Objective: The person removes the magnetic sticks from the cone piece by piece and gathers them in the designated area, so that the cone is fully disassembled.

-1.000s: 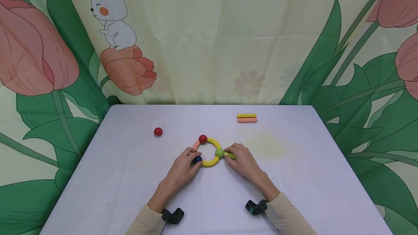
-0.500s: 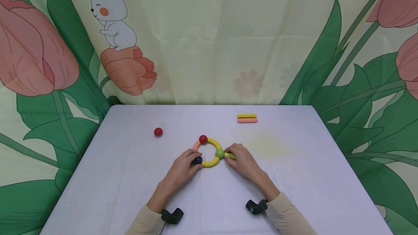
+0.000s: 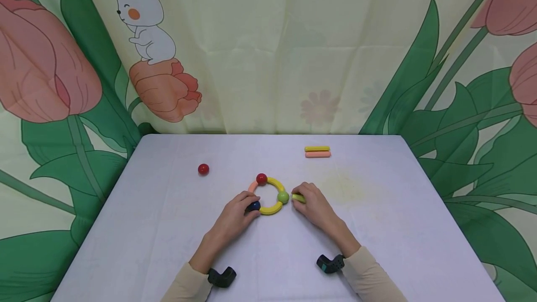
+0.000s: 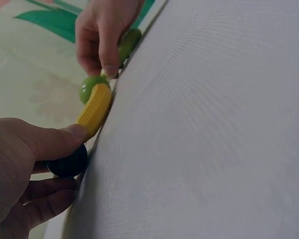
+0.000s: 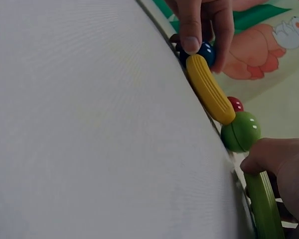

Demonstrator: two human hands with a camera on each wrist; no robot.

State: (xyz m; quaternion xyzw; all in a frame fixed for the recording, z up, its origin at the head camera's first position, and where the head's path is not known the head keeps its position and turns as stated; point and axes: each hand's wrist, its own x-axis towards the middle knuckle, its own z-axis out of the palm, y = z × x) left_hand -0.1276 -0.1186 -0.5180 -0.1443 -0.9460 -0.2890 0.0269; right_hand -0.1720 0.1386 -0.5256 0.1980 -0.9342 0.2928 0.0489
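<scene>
On the white tabletop lies a ring of toy balls and curved rods. A red ball (image 3: pixel 262 179), a green ball (image 3: pixel 283 197) and a dark blue ball (image 3: pixel 254 206) join yellow curved rods (image 3: pixel 271 209) and a pink curved rod (image 3: pixel 252 186). My left hand (image 3: pixel 236 213) pinches the blue ball, its thumb also at the end of the lower yellow rod (image 4: pixel 95 110). To the right of the ring, my right hand (image 3: pixel 313 206) grips a light green rod (image 5: pixel 263 204). A small gap separates that rod's near end from the green ball.
A loose red ball (image 3: pixel 203 169) lies left of the ring. Toward the back right, a yellow straight rod (image 3: pixel 317 149) and a pink straight rod (image 3: pixel 317 154) lie side by side. Behind the table (image 3: pixel 377 246) hangs a printed curtain (image 3: pixel 260 50).
My right hand has drawn the green rod slightly right, away from the green ball it touched before. My left hand stays on the blue ball, and the ring is almost still.
</scene>
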